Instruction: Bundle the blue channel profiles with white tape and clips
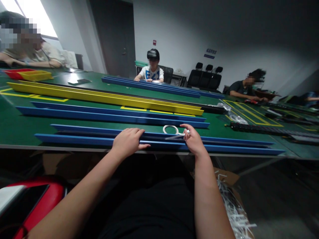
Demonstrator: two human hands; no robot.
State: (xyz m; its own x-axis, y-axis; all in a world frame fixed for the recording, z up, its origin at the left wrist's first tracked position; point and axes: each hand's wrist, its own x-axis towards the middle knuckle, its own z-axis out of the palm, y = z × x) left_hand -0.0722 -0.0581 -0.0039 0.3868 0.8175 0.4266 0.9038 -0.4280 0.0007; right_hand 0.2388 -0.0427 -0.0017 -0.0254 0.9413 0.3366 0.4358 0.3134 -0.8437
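Observation:
A long blue channel (82,138) lies along the near table edge, with raised walls and a darker inside. Over its middle, my left hand (128,141) grips it from above, fingers bent across it and thumb along the near wall. My right hand (193,138) is closed on a thin white strip (174,136) above the same channel; a small white piece shows at the fingertips. Just left of that hand is a white ring (170,129), like a coil or roll of tape. Whether the strip joins the ring I cannot tell.
Farther back lie more blue channels (112,117) and yellow channels (104,97) on the green table (94,79). Red and yellow trays (37,76) stand far left. Black strips (261,128) lie right. Below is a box of white scraps (234,205). Several other people sit around.

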